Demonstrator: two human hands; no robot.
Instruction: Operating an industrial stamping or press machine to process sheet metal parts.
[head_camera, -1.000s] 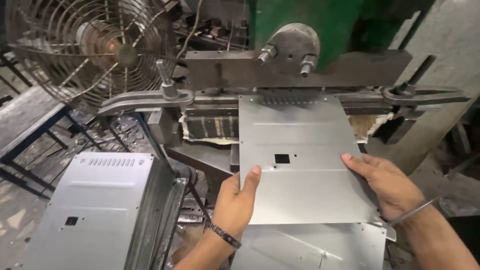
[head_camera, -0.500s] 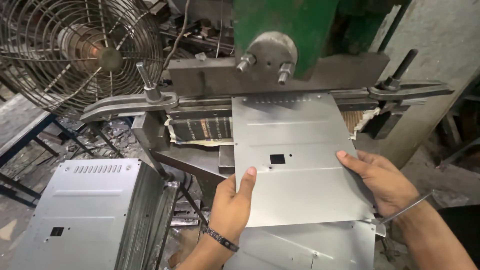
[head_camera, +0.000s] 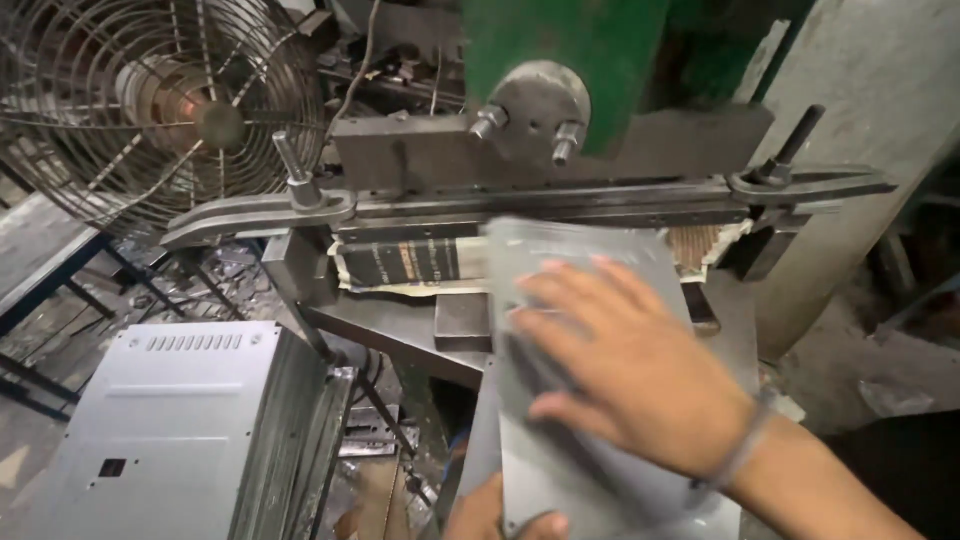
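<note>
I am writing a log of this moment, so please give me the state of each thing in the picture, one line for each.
Sheet: lying flat at the press, top edge under the bar, blurred.
Right hand: open, palm down on the sheet.
Left hand: gripping the sheet's lower edge, thumb on top.
Stack: finished sheets piled up, untouched.
Fan: blades blurred; spinning or not, cannot tell.
Press: bar down near the sheet's top edge.

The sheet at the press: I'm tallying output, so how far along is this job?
Done: a stack of grey panels stands on edge at the left. In hand: the right hand lies flat on a grey metal sheet by the green press, while the left hand grips its near edge. Left: cannot tell; no unworked pile shows.
</note>
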